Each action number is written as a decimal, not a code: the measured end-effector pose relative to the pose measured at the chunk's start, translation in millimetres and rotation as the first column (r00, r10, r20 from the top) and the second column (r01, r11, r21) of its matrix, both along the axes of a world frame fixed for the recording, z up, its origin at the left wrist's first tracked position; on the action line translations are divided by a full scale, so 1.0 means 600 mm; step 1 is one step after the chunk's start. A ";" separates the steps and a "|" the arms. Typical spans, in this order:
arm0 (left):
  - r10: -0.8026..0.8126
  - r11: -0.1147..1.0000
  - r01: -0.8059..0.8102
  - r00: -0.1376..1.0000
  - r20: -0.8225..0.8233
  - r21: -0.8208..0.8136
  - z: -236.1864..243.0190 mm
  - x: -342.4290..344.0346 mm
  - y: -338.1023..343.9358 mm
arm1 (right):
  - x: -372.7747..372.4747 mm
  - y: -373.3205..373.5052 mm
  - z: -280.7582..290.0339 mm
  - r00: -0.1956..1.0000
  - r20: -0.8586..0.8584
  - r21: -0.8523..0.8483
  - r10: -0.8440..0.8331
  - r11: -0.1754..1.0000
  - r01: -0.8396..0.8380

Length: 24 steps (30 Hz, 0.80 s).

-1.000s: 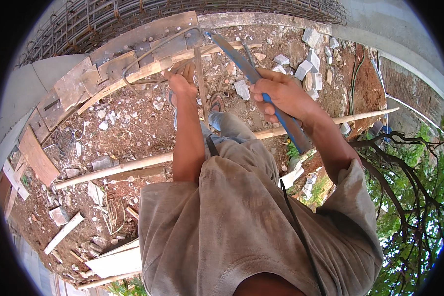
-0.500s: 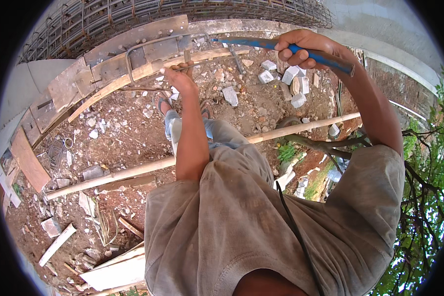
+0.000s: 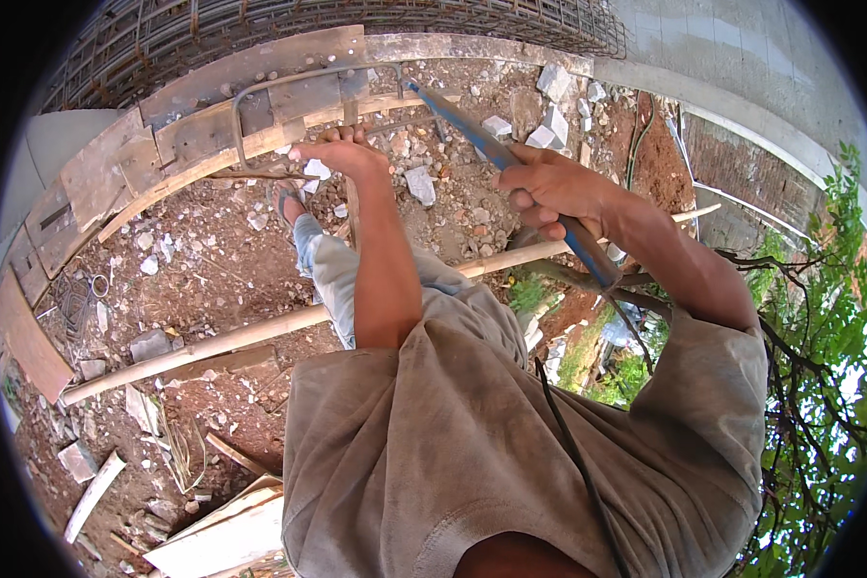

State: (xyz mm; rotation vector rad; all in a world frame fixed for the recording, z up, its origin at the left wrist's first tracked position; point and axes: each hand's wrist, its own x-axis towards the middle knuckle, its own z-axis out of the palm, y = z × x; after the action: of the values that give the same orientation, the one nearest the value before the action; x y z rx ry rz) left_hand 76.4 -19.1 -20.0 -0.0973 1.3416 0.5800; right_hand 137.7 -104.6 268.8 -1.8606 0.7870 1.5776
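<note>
Our right hand (image 3: 561, 187) clasps a blue bar (image 3: 468, 126) slanting up-left; we cannot tell if our left hand (image 3: 349, 156) grips

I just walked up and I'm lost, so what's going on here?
A person in a grey-brown cotton-looking shirt grips a long blue-and-grey bar in the right hand. Its far tip is close to the short bent end of a thin grey metal rod; contact is unclear. The left hand is at the rod's lower stretch, its grip partly hidden. The rod's upper stretch appears over brown wooden boards.
</note>
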 end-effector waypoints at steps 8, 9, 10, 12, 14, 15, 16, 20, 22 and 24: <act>-0.082 0.994 0.084 0.996 -0.034 0.075 -0.017 -0.005 0.006 | 0.121 -0.013 0.031 0.951 -0.088 -0.001 0.296 0.955 -0.297; -0.059 0.996 0.061 0.998 -0.028 0.072 -0.018 -0.007 0.005 | 0.129 -0.012 0.032 0.960 -0.108 -0.009 0.258 0.965 -0.261; -0.042 0.994 0.041 0.999 0.006 0.098 -0.019 -0.008 0.004 | 0.132 -0.012 0.034 0.966 -0.123 -0.010 0.228 0.973 -0.231; -0.038 0.997 0.032 0.994 0.101 0.066 -0.018 -0.017 0.000 | 0.126 -0.007 0.035 0.977 -0.130 -0.026 0.167 0.985 -0.171; -0.037 0.997 0.026 0.985 0.171 0.067 -0.018 -0.020 -0.002 | 0.113 -0.002 0.039 0.950 -0.111 -0.038 0.291 0.954 -0.296; -0.036 0.998 0.025 0.984 0.173 0.064 -0.017 -0.018 -0.004 | 0.103 -0.001 0.043 0.921 -0.082 -0.068 0.382 0.919 -0.387; -0.035 0.997 0.024 0.986 0.164 0.070 -0.017 -0.017 -0.003 | 0.095 0.001 0.048 0.879 -0.055 -0.097 0.473 0.874 -0.476; 0.015 1.000 -0.016 0.998 0.068 0.018 -0.006 0.003 -0.007 | 0.065 0.019 0.056 0.887 0.006 -0.110 0.463 0.881 -0.459; 0.054 0.999 -0.054 0.997 0.061 -0.004 -0.004 0.009 -0.003 | 0.054 0.024 0.063 0.873 0.018 -0.095 0.487 0.870 -0.484; 0.022 0.999 -0.018 0.994 0.108 -0.037 -0.003 0.008 0.000 | 0.041 0.023 0.072 0.863 0.018 -0.146 0.505 0.855 -0.497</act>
State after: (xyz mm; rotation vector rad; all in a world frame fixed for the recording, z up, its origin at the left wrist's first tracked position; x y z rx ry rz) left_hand 81.5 -19.0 -21.9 -0.1693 1.2473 0.5599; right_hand 162.4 -90.9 312.3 -2.3367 0.4025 1.8014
